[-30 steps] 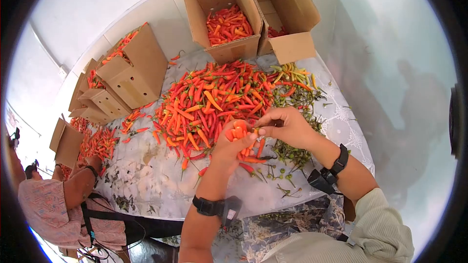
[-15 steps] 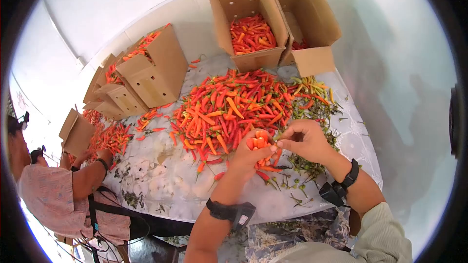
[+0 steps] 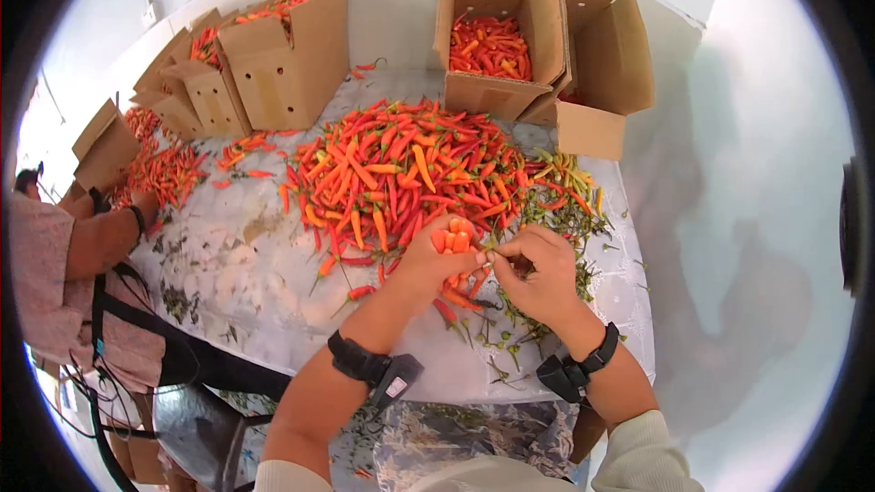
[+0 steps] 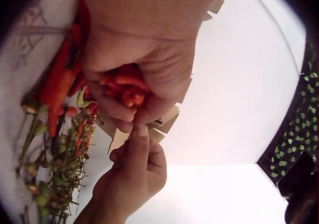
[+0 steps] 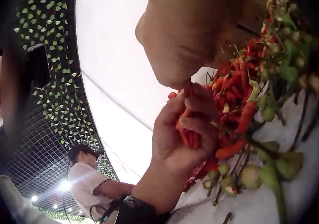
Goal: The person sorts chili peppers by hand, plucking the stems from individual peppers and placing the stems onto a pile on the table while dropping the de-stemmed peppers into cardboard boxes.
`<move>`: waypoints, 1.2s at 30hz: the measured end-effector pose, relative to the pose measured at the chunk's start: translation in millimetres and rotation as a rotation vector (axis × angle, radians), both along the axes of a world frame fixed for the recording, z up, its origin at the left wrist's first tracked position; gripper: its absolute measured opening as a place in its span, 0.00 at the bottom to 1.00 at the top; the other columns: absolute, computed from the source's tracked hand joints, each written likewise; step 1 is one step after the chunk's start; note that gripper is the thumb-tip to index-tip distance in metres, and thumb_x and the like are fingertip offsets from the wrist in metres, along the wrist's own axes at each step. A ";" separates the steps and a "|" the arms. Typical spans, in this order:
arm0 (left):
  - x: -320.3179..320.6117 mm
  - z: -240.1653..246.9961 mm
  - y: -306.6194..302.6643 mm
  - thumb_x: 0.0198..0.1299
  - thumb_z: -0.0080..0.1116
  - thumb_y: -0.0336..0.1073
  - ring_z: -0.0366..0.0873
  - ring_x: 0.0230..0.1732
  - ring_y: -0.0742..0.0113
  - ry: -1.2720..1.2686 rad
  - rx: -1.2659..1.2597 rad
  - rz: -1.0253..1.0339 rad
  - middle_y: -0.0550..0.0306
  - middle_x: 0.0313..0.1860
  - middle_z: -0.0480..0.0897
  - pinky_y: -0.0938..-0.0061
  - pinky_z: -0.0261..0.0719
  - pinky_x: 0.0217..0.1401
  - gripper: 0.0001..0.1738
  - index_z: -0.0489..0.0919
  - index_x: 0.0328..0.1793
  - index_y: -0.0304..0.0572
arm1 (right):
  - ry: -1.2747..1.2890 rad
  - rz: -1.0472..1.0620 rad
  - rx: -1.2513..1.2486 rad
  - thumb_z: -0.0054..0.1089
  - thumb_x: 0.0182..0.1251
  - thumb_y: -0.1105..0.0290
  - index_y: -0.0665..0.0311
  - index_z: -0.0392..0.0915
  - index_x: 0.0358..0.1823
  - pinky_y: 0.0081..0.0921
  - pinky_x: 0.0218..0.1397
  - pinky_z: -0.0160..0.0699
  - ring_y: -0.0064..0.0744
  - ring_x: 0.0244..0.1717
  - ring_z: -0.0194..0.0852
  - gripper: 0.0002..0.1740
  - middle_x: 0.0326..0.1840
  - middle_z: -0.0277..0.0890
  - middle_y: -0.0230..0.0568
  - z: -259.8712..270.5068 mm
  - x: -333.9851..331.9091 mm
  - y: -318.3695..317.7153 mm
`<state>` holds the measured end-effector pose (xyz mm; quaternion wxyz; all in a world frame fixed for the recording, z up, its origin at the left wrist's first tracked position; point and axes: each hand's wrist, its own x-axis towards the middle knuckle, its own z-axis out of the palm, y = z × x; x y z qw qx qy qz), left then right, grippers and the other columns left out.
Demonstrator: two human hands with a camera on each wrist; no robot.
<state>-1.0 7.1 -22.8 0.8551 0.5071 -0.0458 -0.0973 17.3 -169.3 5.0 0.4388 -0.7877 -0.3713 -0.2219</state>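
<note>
My left hand [image 3: 432, 260] keeps its grip curled round a bunch of red and orange chilies [image 3: 453, 239], above the front edge of the big chili pile [image 3: 401, 173] on the bench [image 3: 264, 264]. My right hand [image 3: 544, 281] meets it at the left thumb, its own thumb and forefinger pinched together on a green stem [image 3: 490, 246]. Loose green stems [image 3: 519, 323] lie below and beside my right hand; behind the pile, an open carton [image 3: 492, 46] holds more chilies.
</note>
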 end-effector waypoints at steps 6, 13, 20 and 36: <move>0.3 4.3 -1.0 0.50 0.64 0.25 0.78 0.28 0.73 0.014 -0.015 0.036 0.60 0.32 0.77 0.82 0.74 0.22 0.15 0.70 0.41 0.43 | -0.296 -0.053 -0.059 0.65 0.49 0.80 0.65 0.76 0.27 0.19 0.20 0.66 0.23 0.19 0.68 0.06 0.22 0.69 0.34 -0.6 3.7 2.4; 0.3 4.2 -1.3 0.49 0.65 0.25 0.79 0.28 0.72 -0.015 0.034 0.052 0.59 0.34 0.79 0.83 0.74 0.22 0.17 0.71 0.43 0.42 | 0.167 0.007 0.074 0.61 0.57 0.75 0.65 0.77 0.32 0.23 0.24 0.69 0.30 0.23 0.71 0.03 0.26 0.70 0.38 0.4 2.6 -0.9; 0.7 2.4 -6.5 0.47 0.67 0.24 0.79 0.28 0.71 -0.048 0.120 0.089 0.59 0.33 0.78 0.82 0.75 0.23 0.19 0.71 0.43 0.42 | 0.146 0.017 0.011 0.60 0.57 0.74 0.66 0.76 0.31 0.25 0.26 0.69 0.32 0.25 0.71 0.04 0.25 0.69 0.39 -2.0 3.3 -7.3; -4.9 11.8 -4.7 0.48 0.65 0.23 0.78 0.29 0.69 -0.018 0.011 -0.032 0.57 0.35 0.76 0.80 0.74 0.24 0.19 0.69 0.44 0.41 | 1.344 0.511 0.622 0.56 0.66 0.64 0.61 0.76 0.37 0.14 0.23 0.66 0.14 0.24 0.67 0.08 0.24 0.68 0.24 -13.3 10.5 -8.7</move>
